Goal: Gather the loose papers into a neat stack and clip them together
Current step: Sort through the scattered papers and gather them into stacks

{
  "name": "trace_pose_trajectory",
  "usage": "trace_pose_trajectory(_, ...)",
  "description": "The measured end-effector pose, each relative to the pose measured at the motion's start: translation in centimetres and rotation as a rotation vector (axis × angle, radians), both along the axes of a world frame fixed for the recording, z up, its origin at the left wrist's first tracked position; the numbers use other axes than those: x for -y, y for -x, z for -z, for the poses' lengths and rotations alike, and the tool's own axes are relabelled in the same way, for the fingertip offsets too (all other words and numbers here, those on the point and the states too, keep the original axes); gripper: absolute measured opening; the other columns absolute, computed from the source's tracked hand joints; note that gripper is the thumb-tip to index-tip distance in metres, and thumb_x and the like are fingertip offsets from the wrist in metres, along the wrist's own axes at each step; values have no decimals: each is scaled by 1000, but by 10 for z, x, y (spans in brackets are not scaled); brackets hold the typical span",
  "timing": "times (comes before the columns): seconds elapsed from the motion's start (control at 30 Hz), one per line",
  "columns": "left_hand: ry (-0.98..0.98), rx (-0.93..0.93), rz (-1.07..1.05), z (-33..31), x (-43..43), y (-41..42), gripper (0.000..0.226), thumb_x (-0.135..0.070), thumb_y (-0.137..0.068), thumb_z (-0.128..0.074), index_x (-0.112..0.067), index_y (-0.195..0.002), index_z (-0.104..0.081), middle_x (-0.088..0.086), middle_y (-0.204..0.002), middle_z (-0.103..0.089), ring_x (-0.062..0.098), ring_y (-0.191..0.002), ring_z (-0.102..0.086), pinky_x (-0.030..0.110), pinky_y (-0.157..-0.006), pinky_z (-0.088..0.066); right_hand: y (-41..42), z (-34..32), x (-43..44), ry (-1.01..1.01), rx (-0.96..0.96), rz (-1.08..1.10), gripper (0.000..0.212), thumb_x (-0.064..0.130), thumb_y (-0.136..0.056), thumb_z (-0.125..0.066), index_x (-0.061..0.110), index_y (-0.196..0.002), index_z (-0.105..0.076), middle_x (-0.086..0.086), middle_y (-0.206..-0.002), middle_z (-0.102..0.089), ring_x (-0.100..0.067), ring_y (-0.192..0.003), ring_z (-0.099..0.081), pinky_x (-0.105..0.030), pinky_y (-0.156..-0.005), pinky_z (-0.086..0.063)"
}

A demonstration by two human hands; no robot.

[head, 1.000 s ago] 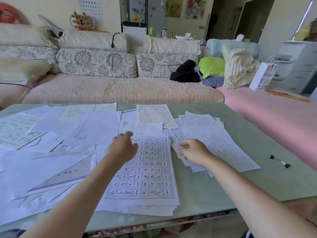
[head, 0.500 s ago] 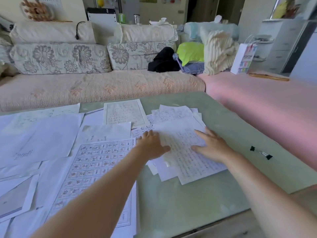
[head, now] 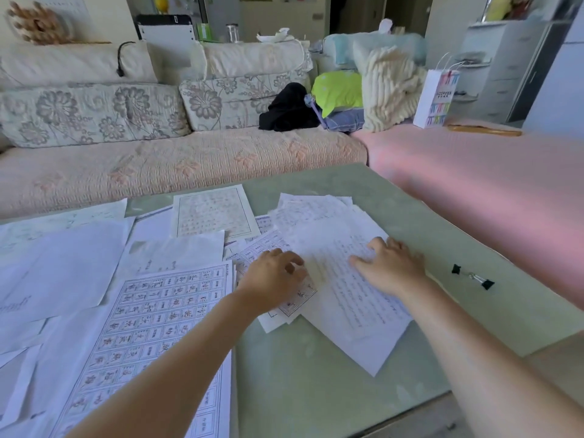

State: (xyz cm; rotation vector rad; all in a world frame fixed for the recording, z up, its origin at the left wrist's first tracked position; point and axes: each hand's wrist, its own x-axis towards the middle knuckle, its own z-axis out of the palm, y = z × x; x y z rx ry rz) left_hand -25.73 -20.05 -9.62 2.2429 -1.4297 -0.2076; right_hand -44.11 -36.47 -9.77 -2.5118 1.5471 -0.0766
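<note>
Head view, nearest first: two bare forearms reach out over a pale green tabletop (head: 316, 380). Under the left forearm lies a large character-grid sheet (head: 148, 330), one of the loose papers (head: 63, 263) spread in overlapping layers over the table's left half. Further in, a ragged pile of sheets (head: 303, 213) sits askew near the table's middle, topped by a handwritten page (head: 347, 305). The left hand (head: 271, 279) rests on the pile's left side with its fingers curled at the handwritten page's edge; whether they pinch a sheet I cannot tell. The right hand (head: 390, 267) lies flat on that page, fingers spread and pressing down, gripping nothing. To the right, apart from the pile, black binder clips (head: 456, 269) lie on bare tabletop. Beyond the table run a floral sofa (head: 158, 165) and a pink-covered seat (head: 474, 172) bearing a white paper bag (head: 437, 99).
</note>
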Motion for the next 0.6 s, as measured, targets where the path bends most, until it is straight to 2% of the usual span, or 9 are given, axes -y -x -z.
trace_pose_trajectory(0.1,3,-105,-89,-7,3,-4,39,-43,-95,-51,-27,-130,-53,-2,-125,-58,18,-114,-52,37,-93,-47,1,-9,-3,53,-25,-16,59,68,-83,-41,28,-125,-48,-4,-129,-49,-27,-121,-45,-43,-99,-34)
trace_pose_trajectory(0.17,-29,-195,-184,-14,10,-3,53,-43,-94,-54,-24,-142,-41,4,-137,-50,23,-120,-50,40,-93,-48,0,-10,-6,68,-35,-15,70,74,-79,-44,28,-131,-46,-5,-133,-45,-27,-127,-40,-44,-100,-32)
trace_pose_trajectory(0.27,108,-702,-404,-29,27,6,67,-31,-90,-64,-18,-147,-31,6,-128,-54,26,-106,-58,33,-76,-49,-2,-5,-9,-5,20,36,89,85,-70,-42,31,-140,-38,-5,-144,-36,-28,-136,-28,-49,-106,-27)
trace_pose_trajectory(0.3,175,-861,-471,-35,33,11,64,-26,-88,-68,-13,-142,-35,4,-115,-57,27,-101,-59,36,-78,-52,-3,-3,-10,-16,22,40,91,86,-70,-40,32,-142,-36,-6,-146,-34,-28,-138,-26,-50,-107,-25)
trace_pose_trajectory(0.37,246,-1040,-539,-37,47,14,34,-15,-85,-72,-8,-107,-47,2,-85,-49,27,-83,-57,42,-86,-56,-2,0,-9,20,7,35,92,88,-72,-36,31,-144,-35,-7,-146,-36,-29,-136,-28,-51,-106,-25)
trace_pose_trajectory(0.43,259,-1124,-549,-38,56,16,26,-6,-83,-73,-8,-85,-47,3,-72,-45,21,-65,-50,38,-77,-56,-3,2,-8,68,-10,30,92,89,-73,-33,31,-145,-35,-6,-145,-38,-28,-135,-30,-49,-104,-26)
trace_pose_trajectory(0.5,236,-1219,-506,-39,65,17,19,-3,-83,-73,-4,-89,-54,6,-70,-51,19,-58,-49,30,-58,-54,-3,5,-6,89,-3,33,92,90,-73,-30,32,-144,-36,-5,-144,-39,-28,-135,-31,-48,-104,-26)
trace_pose_trajectory(0.53,210,-1248,-484,-39,68,18,19,-4,-83,-73,-2,-94,-57,9,-75,-57,20,-60,-53,28,-53,-52,-3,6,-4,94,2,34,91,90,-73,-30,33,-143,-36,-5,-143,-40,-28,-135,-31,-47,-104,-26)
trace_pose_trajectory(0.6,158,-1207,-485,-36,73,20,25,-5,-83,-73,-2,-103,-59,12,-88,-64,23,-73,-62,30,-61,-57,-2,7,-4,101,7,34,90,91,-72,-30,34,-141,-38,-4,-141,-41,-27,-134,-31,-47,-104,-26)
